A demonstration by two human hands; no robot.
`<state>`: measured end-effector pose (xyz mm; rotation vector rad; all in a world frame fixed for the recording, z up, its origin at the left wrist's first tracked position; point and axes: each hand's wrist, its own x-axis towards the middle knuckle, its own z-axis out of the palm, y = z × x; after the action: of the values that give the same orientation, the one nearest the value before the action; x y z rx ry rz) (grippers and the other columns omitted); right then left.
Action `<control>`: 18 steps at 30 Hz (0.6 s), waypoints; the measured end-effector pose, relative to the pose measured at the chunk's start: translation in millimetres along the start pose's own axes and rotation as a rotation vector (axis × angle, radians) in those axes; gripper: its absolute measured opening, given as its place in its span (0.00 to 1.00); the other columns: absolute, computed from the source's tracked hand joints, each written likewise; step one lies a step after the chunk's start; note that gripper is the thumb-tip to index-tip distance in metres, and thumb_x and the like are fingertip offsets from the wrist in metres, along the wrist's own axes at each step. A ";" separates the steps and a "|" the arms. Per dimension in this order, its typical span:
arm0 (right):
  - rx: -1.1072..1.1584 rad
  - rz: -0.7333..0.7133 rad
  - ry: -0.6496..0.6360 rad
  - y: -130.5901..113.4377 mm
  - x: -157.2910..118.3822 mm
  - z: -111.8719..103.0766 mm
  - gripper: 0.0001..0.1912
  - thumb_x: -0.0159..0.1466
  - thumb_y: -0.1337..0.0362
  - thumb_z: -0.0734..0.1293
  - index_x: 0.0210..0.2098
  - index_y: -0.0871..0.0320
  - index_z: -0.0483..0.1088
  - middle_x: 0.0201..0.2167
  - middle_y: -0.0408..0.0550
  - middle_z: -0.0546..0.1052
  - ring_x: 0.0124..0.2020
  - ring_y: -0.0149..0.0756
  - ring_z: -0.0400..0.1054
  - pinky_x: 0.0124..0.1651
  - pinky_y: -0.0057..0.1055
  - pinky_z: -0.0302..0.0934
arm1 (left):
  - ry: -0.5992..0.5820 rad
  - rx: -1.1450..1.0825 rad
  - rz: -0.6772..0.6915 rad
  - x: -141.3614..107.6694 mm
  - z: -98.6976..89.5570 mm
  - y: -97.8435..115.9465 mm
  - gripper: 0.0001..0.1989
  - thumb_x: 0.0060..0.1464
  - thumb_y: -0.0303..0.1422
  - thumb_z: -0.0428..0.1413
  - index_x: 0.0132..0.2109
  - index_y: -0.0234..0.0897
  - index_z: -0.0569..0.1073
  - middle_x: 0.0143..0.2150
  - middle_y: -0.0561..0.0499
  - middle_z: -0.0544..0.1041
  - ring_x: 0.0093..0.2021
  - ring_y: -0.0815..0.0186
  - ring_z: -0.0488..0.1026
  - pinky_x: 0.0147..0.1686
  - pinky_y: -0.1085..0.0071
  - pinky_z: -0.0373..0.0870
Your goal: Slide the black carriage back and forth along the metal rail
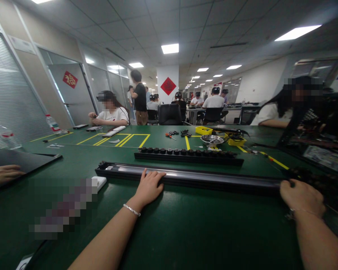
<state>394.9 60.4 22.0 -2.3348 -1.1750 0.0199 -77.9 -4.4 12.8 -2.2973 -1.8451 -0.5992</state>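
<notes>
A long black housing (191, 179) with a shiny grey tube-like surface along its top lies across the green table in front of me. My left hand (150, 183) rests on its left half, fingers stretched over the near edge and touching the shiny surface. At the right end, my right hand (302, 197) is closed round the housing, its fingers curled; part of that end is hidden behind it. Just beyond lies a second black bar (190, 155) with a row of black, wheel-like parts along its top.
Farther back are an orange-handled screwdriver (170, 136), a metal bowl (212, 140) and yellow bins (203, 130). A white power strip (101, 182) lies left of the housing. Another person's hand (5, 174) rests on a dark panel (36, 161). Dark equipment (321, 127) stands at right.
</notes>
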 end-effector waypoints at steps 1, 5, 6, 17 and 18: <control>0.003 0.008 0.003 0.5 1.1 0.0 0.29 0.58 0.56 0.53 0.55 0.61 0.64 0.57 0.64 0.63 0.56 0.57 0.54 0.51 0.49 0.55 | 0.004 -0.001 -0.001 0.1 0.3 -0.2 0.19 0.53 0.33 0.51 0.54 0.47 0.66 0.46 0.53 0.73 0.52 0.62 0.67 0.63 0.52 0.38; 0.003 0.060 0.000 1.2 3.5 -0.8 0.30 0.59 0.55 0.53 0.55 0.62 0.64 0.56 0.66 0.62 0.57 0.58 0.53 0.50 0.49 0.55 | 0.021 0.009 -0.030 0.6 1.6 -1.0 0.14 0.55 0.35 0.49 0.49 0.44 0.68 0.45 0.52 0.74 0.50 0.61 0.67 0.63 0.51 0.38; 0.000 0.072 0.003 1.2 3.3 -1.0 0.30 0.59 0.54 0.52 0.55 0.61 0.64 0.57 0.66 0.62 0.57 0.58 0.53 0.50 0.49 0.55 | 0.025 0.014 -0.038 0.7 1.8 -1.2 0.12 0.56 0.35 0.48 0.48 0.44 0.69 0.44 0.52 0.74 0.50 0.62 0.68 0.63 0.50 0.39; -0.126 -0.063 0.060 -2.2 -0.5 -3.3 0.28 0.59 0.61 0.48 0.45 0.70 0.71 0.48 0.65 0.71 0.54 0.49 0.59 0.55 0.41 0.50 | 0.015 0.070 -0.082 2.0 1.0 -1.7 0.07 0.57 0.35 0.47 0.41 0.42 0.68 0.43 0.51 0.74 0.49 0.61 0.67 0.62 0.49 0.38; -0.119 -0.063 0.071 -1.0 0.5 -2.4 0.28 0.59 0.61 0.49 0.45 0.70 0.71 0.48 0.65 0.71 0.55 0.49 0.58 0.55 0.41 0.50 | 0.013 0.074 -0.085 1.9 1.0 -2.0 0.07 0.57 0.35 0.47 0.40 0.42 0.68 0.43 0.51 0.74 0.49 0.60 0.67 0.62 0.49 0.38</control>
<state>395.1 60.3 24.6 -2.3785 -1.2440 -0.1582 -79.3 -1.8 12.4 -2.1724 -1.9336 -0.5458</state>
